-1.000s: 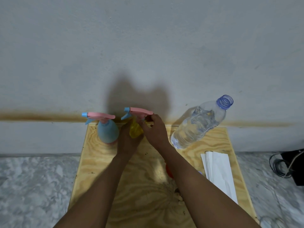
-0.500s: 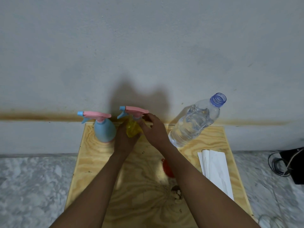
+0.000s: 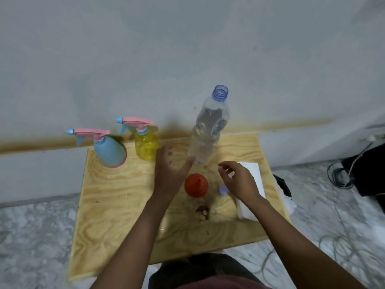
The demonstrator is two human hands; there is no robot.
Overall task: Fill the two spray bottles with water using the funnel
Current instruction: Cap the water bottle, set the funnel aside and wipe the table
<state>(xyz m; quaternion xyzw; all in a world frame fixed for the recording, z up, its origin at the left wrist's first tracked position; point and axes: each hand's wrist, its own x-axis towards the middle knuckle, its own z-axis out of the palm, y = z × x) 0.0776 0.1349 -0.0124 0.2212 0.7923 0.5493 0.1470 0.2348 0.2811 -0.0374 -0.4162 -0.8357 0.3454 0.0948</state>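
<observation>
1. Both hands hover over the plywood table (image 3: 116, 205) and neither grips anything: the left hand (image 3: 169, 174) is spread, fingers pointing toward the wall, while the right hand (image 3: 239, 181) has its fingers loosely curled and bare.
2. Between the two hands lies the red funnel (image 3: 196, 185), its wide mouth down on the wood and its spout up, just beside the left hand's thumb side.
3. A small blue cap (image 3: 223, 189) rests on the wood between the funnel and the right hand.
4. At the far edge of the table stand the two spray bottles, both upright with pink trigger heads screwed on: the blue spray bottle (image 3: 109, 152) to the left and the yellow spray bottle (image 3: 146, 146) beside it, near the left hand's fingertips.
5. An uncapped clear water bottle (image 3: 209, 130) stands upright right of the yellow one, partly full.
6. White folded paper (image 3: 253, 174) lies partly under the right hand and forearm.
7. Dark cables (image 3: 337, 176) lie on the marbled floor to the right.
</observation>
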